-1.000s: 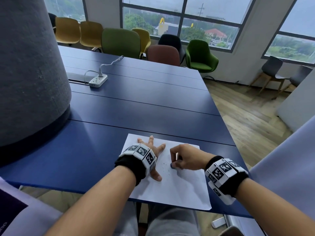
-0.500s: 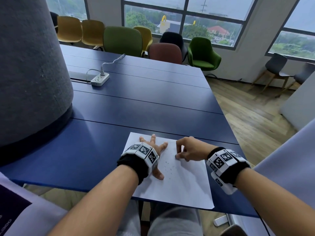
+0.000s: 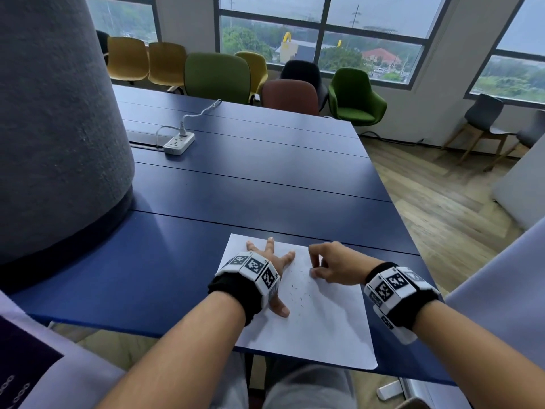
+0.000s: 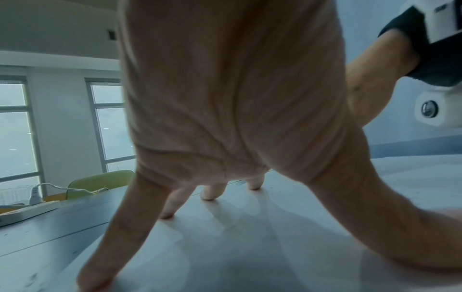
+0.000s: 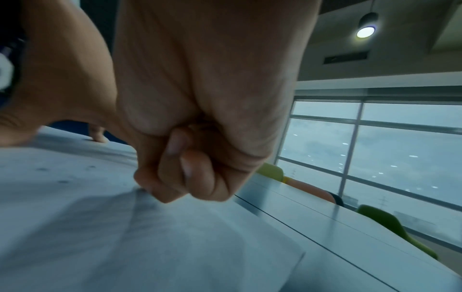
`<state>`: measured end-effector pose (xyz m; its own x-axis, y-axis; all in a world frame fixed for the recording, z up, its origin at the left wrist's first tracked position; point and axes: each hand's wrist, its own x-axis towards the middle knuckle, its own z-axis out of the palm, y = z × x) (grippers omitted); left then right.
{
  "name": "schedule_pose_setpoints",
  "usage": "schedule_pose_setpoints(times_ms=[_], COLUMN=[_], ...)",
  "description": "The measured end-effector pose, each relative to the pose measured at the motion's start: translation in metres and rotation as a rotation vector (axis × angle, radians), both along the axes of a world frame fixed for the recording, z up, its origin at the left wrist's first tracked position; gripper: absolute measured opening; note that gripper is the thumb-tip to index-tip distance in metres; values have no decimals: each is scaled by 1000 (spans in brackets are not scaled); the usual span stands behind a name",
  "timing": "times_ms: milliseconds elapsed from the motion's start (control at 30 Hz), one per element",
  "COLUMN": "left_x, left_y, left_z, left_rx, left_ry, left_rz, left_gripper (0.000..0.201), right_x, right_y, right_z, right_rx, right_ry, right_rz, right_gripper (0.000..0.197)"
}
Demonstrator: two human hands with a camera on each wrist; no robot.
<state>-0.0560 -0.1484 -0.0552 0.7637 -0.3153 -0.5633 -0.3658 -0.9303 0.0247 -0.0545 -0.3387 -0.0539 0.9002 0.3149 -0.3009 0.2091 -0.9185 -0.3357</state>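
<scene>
A white sheet of paper (image 3: 324, 326) lies at the near edge of the blue table (image 3: 265, 187), with small dark specks (image 3: 299, 293) scattered on its middle. My left hand (image 3: 269, 256) lies flat on the sheet's upper left part, fingers spread and straight (image 4: 225, 98). My right hand (image 3: 330, 265) is curled tight on the sheet's upper right part. In the right wrist view its fingers (image 5: 190, 164) are tucked into the palm, and the thumb tip presses a tiny dark object (image 5: 142, 190) onto the paper (image 5: 125, 247). Most of that object is hidden.
A wide grey felt-covered column (image 3: 59, 128) stands on the table at the left. A white power strip (image 3: 179, 142) with its cable lies further back. Coloured chairs (image 3: 216, 75) line the far side below the windows. The table ends at the right over wooden floor (image 3: 442, 219).
My right hand has moved up the sheet, away from me, toward its top edge. The left hand has stayed pressed flat on the paper.
</scene>
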Motion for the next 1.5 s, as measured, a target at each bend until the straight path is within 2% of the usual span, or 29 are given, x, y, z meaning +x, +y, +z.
schedule_pose_setpoints(times_ms=[67, 200, 367, 533, 700, 833, 1000, 1167, 1333, 1433, 1500], left_x=[0, 0, 0, 1, 0, -1, 1, 0, 1, 1, 0], left_y=[0, -1, 0, 0, -1, 0, 0, 0, 1, 1, 0], left_z=[1, 0, 0, -1, 0, 0, 1, -1, 1, 0, -1], left_rx=[5, 0, 13, 2, 19, -1, 5, 5, 4, 3, -3], left_ry=[-2, -5, -19, -14, -25, -17, -13, -17, -19, -18, -16], left_rz=[1, -6, -8, -10, -18, -6, -8, -9, -8, -13, -11], left_gripper=[133, 133, 133, 134, 133, 133, 134, 134, 133, 133, 134], right_x=[-3, 7, -3, 13, 3, 14, 6, 10, -4, 0, -3], right_y=[3, -7, -3, -9, 4, 0, 10, 6, 19, 16, 13], right_z=[4, 7, 4, 2, -1, 5, 4, 10, 12, 13, 10], right_rx=[-4, -9, 63, 50, 34, -70, -81, -99, -158, -166, -129], right_ry=[57, -56, 109, -30, 66, -54, 19, -9, 53, -33, -14], right_rz=[55, -57, 26, -148, -28, -106, -16, -66, 87, 35, 22], right_gripper=[17, 16, 17, 17, 15, 17, 15, 19, 13, 12, 17])
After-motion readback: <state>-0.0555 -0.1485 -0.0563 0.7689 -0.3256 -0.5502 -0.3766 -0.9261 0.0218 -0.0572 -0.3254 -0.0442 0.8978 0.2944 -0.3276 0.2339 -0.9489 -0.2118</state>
